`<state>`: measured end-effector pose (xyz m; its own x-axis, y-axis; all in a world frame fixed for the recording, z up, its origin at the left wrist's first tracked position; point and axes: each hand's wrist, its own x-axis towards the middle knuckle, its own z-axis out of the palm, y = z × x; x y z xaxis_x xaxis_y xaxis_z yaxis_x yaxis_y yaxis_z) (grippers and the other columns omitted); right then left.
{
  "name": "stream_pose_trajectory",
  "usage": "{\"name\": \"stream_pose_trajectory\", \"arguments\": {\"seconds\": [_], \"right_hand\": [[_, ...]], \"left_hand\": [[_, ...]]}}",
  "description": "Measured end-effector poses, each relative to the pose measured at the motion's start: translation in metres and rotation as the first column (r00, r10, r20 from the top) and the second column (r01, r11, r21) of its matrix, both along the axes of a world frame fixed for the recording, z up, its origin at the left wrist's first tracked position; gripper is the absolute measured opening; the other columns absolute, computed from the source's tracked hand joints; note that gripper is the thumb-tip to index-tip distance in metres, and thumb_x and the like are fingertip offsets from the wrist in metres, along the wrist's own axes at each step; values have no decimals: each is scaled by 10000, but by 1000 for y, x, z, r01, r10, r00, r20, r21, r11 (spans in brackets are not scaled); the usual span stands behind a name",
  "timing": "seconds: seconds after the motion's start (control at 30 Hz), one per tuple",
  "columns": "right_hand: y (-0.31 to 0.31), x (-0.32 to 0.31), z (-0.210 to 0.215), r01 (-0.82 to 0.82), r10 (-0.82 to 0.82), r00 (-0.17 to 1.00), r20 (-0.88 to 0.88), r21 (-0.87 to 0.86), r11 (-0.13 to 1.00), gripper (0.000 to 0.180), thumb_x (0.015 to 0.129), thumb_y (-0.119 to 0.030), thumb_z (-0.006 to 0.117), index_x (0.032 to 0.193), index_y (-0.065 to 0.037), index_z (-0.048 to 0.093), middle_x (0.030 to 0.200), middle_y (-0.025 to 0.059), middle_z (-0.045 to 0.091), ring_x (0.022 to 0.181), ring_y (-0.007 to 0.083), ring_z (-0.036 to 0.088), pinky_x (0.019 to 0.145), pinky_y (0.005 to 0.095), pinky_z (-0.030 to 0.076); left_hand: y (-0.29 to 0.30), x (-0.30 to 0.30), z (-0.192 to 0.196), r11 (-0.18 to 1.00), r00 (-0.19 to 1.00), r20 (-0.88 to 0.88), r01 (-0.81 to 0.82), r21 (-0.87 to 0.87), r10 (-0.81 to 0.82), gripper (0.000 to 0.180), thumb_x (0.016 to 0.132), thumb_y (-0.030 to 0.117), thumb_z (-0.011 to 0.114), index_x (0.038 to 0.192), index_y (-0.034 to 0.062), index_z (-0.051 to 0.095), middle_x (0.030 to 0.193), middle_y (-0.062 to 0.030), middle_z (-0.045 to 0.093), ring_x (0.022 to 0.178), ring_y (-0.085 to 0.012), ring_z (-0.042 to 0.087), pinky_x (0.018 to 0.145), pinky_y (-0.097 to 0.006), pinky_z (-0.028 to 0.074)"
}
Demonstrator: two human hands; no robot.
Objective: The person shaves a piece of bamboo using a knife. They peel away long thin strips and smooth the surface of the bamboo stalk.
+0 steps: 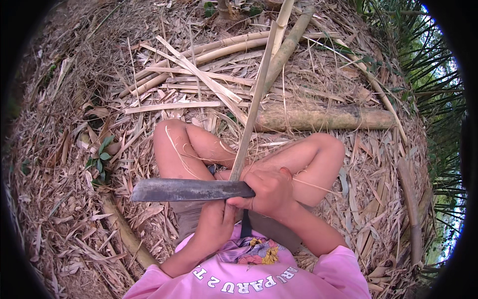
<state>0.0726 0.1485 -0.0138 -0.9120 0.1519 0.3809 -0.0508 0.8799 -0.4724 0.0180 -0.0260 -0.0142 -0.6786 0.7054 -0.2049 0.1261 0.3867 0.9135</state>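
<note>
My right hand (271,192) is wrapped round the handle end of a machete (191,190), its thumb along the near side. The broad dark blade points left, level across my lap. Close below the blade, my left hand (217,217) is closed on the near end of a long split bamboo strip (252,117); the blade and fingers hide the grip itself. The strip runs away from me between my bent knees, passing under the blade. Its far part lies over a bamboo pole (285,56). Thin curled shavings (175,142) rest on my left leg.
A thick bamboo log (326,118) lies crosswise beyond my knees. Several split strips (199,74) are piled at its left. Bent poles lie at the lower left (122,226) and right (411,209). Dry leaves cover the ground; green bamboo foliage (428,65) stands at the right.
</note>
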Motion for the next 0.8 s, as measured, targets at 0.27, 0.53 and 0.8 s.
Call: {"name": "stream_pose_trajectory", "arguments": {"seconds": [0.27, 0.53, 0.8], "right_hand": [[12, -5, -13, -21, 28, 995, -98, 67, 998, 595, 771, -711, 639, 728, -118, 619, 592, 29, 563, 512, 193, 601, 476, 347, 411], [47, -8, -36, 25, -11, 998, -67, 211, 977, 680, 782, -778, 528, 685, -106, 547, 600, 28, 512, 531, 214, 571, 544, 399, 372], [167, -23, -33, 556, -554, 831, 48, -81, 827, 610, 947, -564, 507, 684, -20, 592, 582, 160, 535, 520, 284, 546, 534, 420, 391]], "left_hand": [[11, -3, 24, 1000, 991, -133, 3, 22, 0, 267, 1038, 152, 434, 897, -44, 548, 730, -142, 566, 660, -265, 573, 584, -386, 443], [7, -11, 13, 1000, 993, -118, -2, -27, -2, 326, 1069, 251, 431, 960, -32, 552, 634, -54, 531, 533, -123, 508, 501, -301, 422], [-35, -4, 46, 997, 920, 383, -73, -35, 81, 254, 1076, 259, 408, 987, 52, 525, 683, 54, 458, 534, -30, 405, 477, -195, 331]]}}
